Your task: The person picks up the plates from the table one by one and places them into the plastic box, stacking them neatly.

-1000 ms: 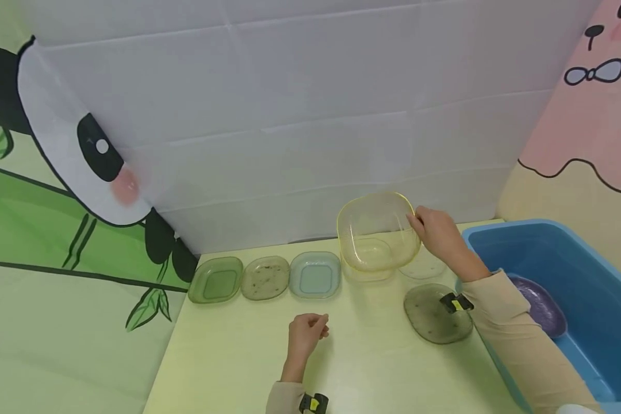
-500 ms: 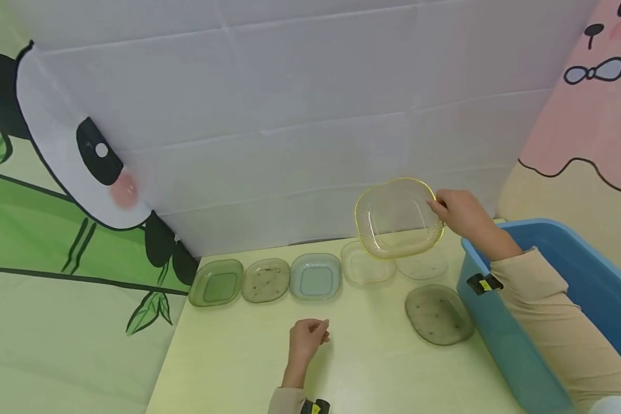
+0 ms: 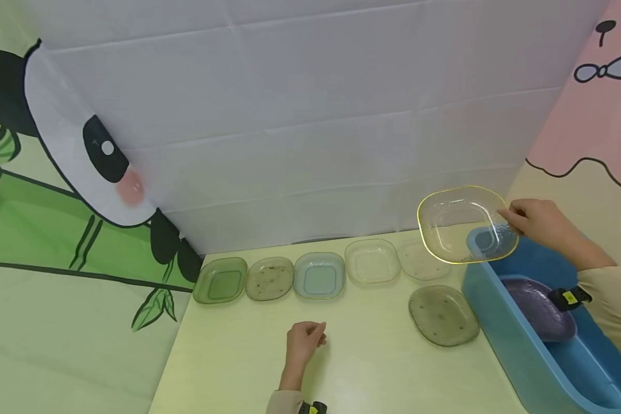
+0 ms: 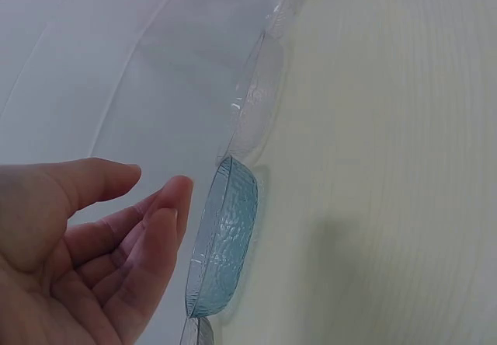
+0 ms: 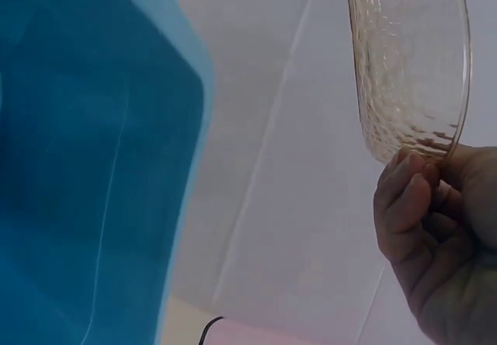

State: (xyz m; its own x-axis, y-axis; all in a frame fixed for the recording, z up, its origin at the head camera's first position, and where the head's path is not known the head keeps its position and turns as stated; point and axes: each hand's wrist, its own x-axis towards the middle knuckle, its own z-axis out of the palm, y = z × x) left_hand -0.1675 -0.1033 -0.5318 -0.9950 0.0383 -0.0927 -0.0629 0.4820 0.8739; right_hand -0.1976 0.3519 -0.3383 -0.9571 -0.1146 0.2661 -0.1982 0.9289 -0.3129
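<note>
My right hand [image 3: 543,224] pinches the right rim of a clear plate with a yellow edge [image 3: 457,221], between thumb and fingers. The plate is in the air, tilted, overlapping the near corner of the blue tub [image 3: 476,287] in the head view. In the right wrist view its textured clear side [image 5: 408,73] rises above the fingers. My left hand [image 3: 302,345] hovers over the front of the table, holding nothing. The left wrist view shows its fingers loosely bent, thumb apart from them, beside a pale blue dish [image 4: 229,240].
Along the back edge stand a green dish [image 3: 220,280], a speckled dish [image 3: 269,279] and several others, including a clear yellowish one [image 3: 372,261]. A grey-green plate [image 3: 443,315] lies nearer, beside the tub. Inside the tub is a purple dish [image 3: 540,310]. A white cloth [image 3: 290,132] hangs behind.
My right hand has carried the clear plate rightward from above the back row to the tub's far corner. The left hand has stayed nearly still.
</note>
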